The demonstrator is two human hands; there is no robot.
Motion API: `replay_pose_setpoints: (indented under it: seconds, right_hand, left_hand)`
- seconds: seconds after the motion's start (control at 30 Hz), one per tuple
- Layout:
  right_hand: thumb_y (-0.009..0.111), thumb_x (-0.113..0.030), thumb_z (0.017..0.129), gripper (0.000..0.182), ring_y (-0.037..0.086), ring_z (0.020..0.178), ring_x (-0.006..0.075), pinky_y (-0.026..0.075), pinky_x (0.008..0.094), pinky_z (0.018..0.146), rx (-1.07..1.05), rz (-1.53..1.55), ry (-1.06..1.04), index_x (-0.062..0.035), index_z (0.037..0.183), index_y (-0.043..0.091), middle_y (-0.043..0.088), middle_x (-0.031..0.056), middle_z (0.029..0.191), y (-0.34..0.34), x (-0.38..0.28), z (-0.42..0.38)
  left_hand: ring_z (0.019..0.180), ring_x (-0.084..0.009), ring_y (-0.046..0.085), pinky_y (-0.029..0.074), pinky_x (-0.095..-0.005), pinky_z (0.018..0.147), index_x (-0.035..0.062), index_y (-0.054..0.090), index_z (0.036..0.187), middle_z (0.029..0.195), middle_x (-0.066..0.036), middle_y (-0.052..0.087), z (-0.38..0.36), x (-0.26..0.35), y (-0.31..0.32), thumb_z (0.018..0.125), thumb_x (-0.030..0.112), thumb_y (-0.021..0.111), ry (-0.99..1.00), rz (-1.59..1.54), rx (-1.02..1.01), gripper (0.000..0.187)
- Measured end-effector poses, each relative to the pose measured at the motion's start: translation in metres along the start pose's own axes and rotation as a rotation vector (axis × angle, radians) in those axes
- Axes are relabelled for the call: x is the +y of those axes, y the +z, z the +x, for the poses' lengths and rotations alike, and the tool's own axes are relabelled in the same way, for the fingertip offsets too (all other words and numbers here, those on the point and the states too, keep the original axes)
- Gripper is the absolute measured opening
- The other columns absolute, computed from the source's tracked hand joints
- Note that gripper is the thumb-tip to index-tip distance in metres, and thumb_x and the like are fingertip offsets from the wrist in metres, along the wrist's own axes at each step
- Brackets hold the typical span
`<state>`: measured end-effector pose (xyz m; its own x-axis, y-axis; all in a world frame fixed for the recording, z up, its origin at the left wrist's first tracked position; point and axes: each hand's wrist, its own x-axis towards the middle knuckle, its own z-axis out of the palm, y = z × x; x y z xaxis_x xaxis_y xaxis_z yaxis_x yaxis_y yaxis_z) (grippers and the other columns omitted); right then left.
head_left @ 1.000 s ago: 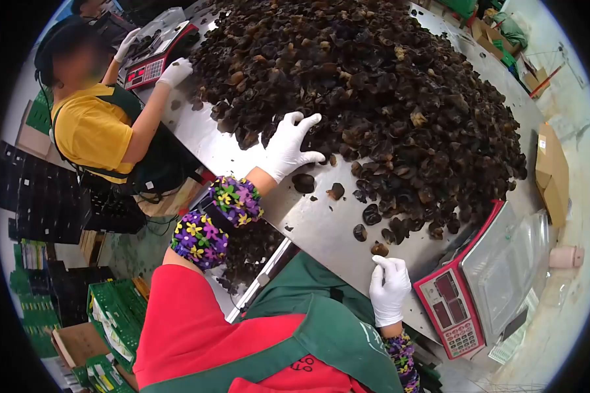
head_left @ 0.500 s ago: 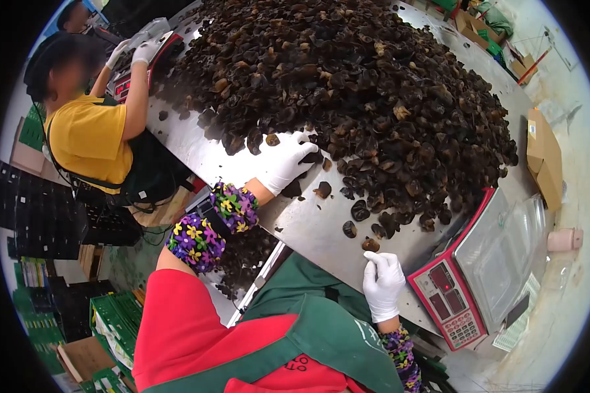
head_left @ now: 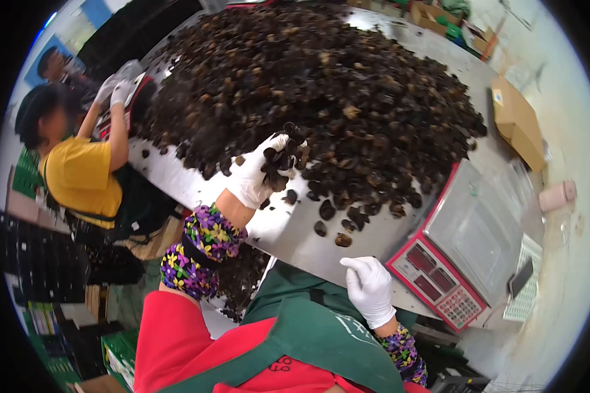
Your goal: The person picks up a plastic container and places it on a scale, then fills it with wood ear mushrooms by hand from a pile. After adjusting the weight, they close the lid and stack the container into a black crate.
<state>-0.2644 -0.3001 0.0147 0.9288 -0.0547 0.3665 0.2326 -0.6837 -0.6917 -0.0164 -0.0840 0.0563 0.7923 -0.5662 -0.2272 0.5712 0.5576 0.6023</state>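
White gloves cover both hands. My left hand [head_left: 254,171] is turned up at the near left edge of the heap, its fingers wrapped round a clump of dark mushroom pieces [head_left: 285,157]. The big heap of dark, curled pieces [head_left: 308,85] spreads over the metal table [head_left: 295,226]. Near the table's front edge is my right hand [head_left: 368,285], thumb and fingers pressed together; whether anything small is between them cannot be made out. A few loose pieces [head_left: 343,240] lie between it and the heap.
A red-framed scale [head_left: 436,278] stands right of my right hand, with a clear tray on top. Behind it are a cardboard box [head_left: 518,121] and a pink object [head_left: 557,196]. At the left, a person in yellow [head_left: 85,177] works at another scale; another person is behind.
My left hand has turned up and closed on a clump of pieces. My right hand has shifted slightly left and down, away from the loose pieces. The whole view has shifted.
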Motion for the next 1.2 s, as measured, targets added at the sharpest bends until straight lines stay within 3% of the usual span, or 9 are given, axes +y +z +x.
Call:
replay_pose_setpoints:
  seconds: [0.3, 0.37, 0.43, 0.47, 0.6, 0.77, 0.93, 1.1, 1.2]
  right_hand:
    - [0.069, -0.004, 0.080, 0.027, 0.063, 0.076, 0.0255, 0.049, 0.0381, 0.065, 0.391, -0.278, -0.069, -0.0119, 0.106, 0.070, 0.066, 0.0047, 0.093, -0.109, -0.004, -0.024]
    - [0.069, -0.003, 0.081, 0.027, 0.062, 0.076, 0.0263, 0.050, 0.0381, 0.065, 0.460, -0.325, -0.016, -0.0111, 0.106, 0.070, 0.066, 0.0058, 0.093, -0.133, -0.003, -0.032]
    - [0.068, 0.000, 0.081, 0.028, 0.062, 0.076, 0.0267, 0.051, 0.0380, 0.066, 0.530, -0.363, 0.034, -0.0104, 0.107, 0.070, 0.066, 0.0068, 0.093, -0.143, 0.003, -0.042]
    - [0.068, 0.001, 0.081, 0.028, 0.062, 0.076, 0.0267, 0.051, 0.0380, 0.066, 0.545, -0.366, 0.074, -0.0102, 0.107, 0.070, 0.066, 0.0067, 0.092, -0.146, 0.005, -0.048]
    - [0.068, 0.001, 0.081, 0.027, 0.062, 0.077, 0.0265, 0.051, 0.0378, 0.067, 0.573, -0.382, 0.123, -0.0103, 0.106, 0.070, 0.066, 0.0063, 0.091, -0.150, 0.012, -0.060]
    - [0.068, -0.001, 0.084, 0.020, 0.063, 0.074, 0.0273, 0.051, 0.0387, 0.065, 0.505, -0.291, 0.126, -0.0098, 0.102, 0.071, 0.065, 0.0075, 0.088, -0.129, 0.013, -0.060]
    - [0.070, -0.004, 0.080, 0.020, 0.064, 0.074, 0.0250, 0.052, 0.0375, 0.065, 0.400, -0.193, 0.074, -0.0114, 0.099, 0.071, 0.066, 0.0050, 0.087, -0.089, 0.018, -0.055]
    - [0.070, -0.009, 0.080, 0.021, 0.062, 0.072, 0.0225, 0.052, 0.0358, 0.065, 0.219, -0.099, -0.038, -0.0124, 0.101, 0.069, 0.062, 0.0025, 0.086, -0.043, 0.021, -0.059]
    - [0.069, -0.009, 0.080, 0.019, 0.062, 0.073, 0.0216, 0.052, 0.0355, 0.065, 0.150, -0.038, -0.094, -0.0117, 0.099, 0.069, 0.062, 0.0022, 0.085, -0.022, 0.027, -0.058]
  left_hand:
    - [0.056, -0.0075, 0.059, 0.042, -0.0195, 0.043, 0.0084, 0.067, 0.114, 0.081, -0.001, 0.067, 0.013, -0.114, 0.201, 0.092, 0.011, 0.064, 0.019, 0.697, -0.137, 0.023]
    - [0.068, -0.0107, 0.064, 0.049, -0.0225, 0.054, 0.0074, 0.069, 0.109, 0.088, -0.003, 0.066, 0.020, -0.143, 0.234, 0.089, 0.008, 0.068, 0.124, 0.859, -0.351, 0.020]
    - [0.086, -0.0148, 0.066, 0.053, -0.0264, 0.073, 0.0050, 0.070, 0.105, 0.097, -0.005, 0.065, 0.048, -0.183, 0.245, 0.084, 0.005, 0.072, 0.797, 1.073, -0.624, 0.021]
    - [0.100, -0.0204, 0.064, 0.051, -0.0295, 0.089, 0.0030, 0.070, 0.105, 0.105, -0.007, 0.063, 0.050, -0.196, 0.250, 0.080, 0.004, 0.074, 0.568, 1.094, -0.636, 0.025]
    - [0.103, -0.0288, 0.058, 0.046, -0.0375, 0.094, 0.0125, 0.071, 0.108, 0.107, -0.007, 0.065, 0.064, -0.235, 0.261, 0.075, 0.023, 0.082, 0.637, 1.557, -0.750, 0.036]
    - [0.122, -0.0302, 0.054, 0.040, -0.0397, 0.108, 0.0101, 0.065, 0.127, 0.131, -0.012, 0.059, 0.061, -0.231, 0.259, 0.080, 0.020, 0.077, 0.702, 1.361, -0.868, 0.049]
    - [0.131, -0.0238, 0.050, 0.037, -0.0362, 0.112, 0.0035, 0.065, 0.127, 0.137, -0.013, 0.057, 0.055, -0.189, 0.221, 0.090, 0.009, 0.065, 0.454, 1.036, -0.645, 0.037]
    - [0.134, -0.0400, 0.045, 0.033, -0.0469, 0.114, 0.0142, 0.059, 0.138, 0.143, -0.020, 0.050, 0.069, -0.141, 0.121, 0.086, 0.031, 0.076, 1.044, 2.006, -0.107, 0.057]
    - [0.135, -0.0430, 0.043, 0.035, -0.0481, 0.112, 0.0187, 0.052, 0.145, 0.148, -0.023, 0.045, 0.077, -0.125, 0.068, 0.081, 0.042, 0.079, 0.843, 2.288, 0.102, 0.074]
